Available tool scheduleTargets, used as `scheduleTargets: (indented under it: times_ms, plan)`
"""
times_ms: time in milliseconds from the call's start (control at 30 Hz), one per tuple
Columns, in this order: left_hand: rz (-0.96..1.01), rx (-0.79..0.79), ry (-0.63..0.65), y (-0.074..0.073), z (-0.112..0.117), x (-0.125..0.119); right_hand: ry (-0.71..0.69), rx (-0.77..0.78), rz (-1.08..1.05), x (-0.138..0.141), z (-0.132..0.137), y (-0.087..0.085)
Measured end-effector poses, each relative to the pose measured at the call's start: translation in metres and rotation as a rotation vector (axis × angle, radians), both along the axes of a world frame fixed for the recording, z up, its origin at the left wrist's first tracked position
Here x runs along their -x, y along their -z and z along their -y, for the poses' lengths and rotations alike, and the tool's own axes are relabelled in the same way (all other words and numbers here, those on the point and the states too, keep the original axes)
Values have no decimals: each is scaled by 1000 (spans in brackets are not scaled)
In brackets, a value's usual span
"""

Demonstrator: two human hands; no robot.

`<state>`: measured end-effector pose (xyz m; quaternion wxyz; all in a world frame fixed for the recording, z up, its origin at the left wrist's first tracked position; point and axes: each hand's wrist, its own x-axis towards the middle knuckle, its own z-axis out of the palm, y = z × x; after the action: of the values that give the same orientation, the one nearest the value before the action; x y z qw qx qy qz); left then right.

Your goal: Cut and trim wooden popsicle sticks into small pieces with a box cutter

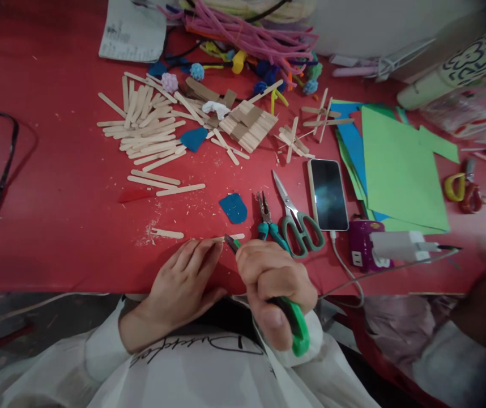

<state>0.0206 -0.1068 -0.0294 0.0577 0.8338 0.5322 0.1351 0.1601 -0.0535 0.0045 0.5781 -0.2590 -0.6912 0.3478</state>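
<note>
My left hand (pixel 183 277) lies low on the red table, its fingertips pressing a wooden craft stick (pixel 238 236) down near the front edge. My right hand (pixel 275 280) is wrapped round a green-and-black tool (pixel 300 334) with a dark pointed tip. That tip meets the craft stick just right of my left fingertips; the tool's middle is hidden in my fist. Left of them lies a notched craft stick (pixel 167 233) among wood shavings. A blue scrap (pixel 233 208), teal-handled pliers (pixel 271 226) and grey-handled scissors (pixel 297 221) rest just beyond my right hand.
Craft sticks are heaped (pixel 145 122) at the back left, beside a flat stick panel (pixel 249 124). Pink pipe cleaners (pixel 247 31) lie behind. A phone (pixel 328 194), a purple power adapter (pixel 368 243) with cables and green paper (pixel 400 164) fill the right. Another person sits there.
</note>
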Motion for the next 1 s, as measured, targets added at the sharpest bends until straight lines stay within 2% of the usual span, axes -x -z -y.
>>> scheduleTargets:
  times_ms: [200,500,1000]
  plan:
    - [8,-5,25,-1,-2,2,53,34,29,-4,3,2]
    - [-3,-50,35,-1,-4,3,1,50,-135,1,-1,1]
    - [18,-60,30,0,-4,3,-27,66,-152,-3,-1,-5]
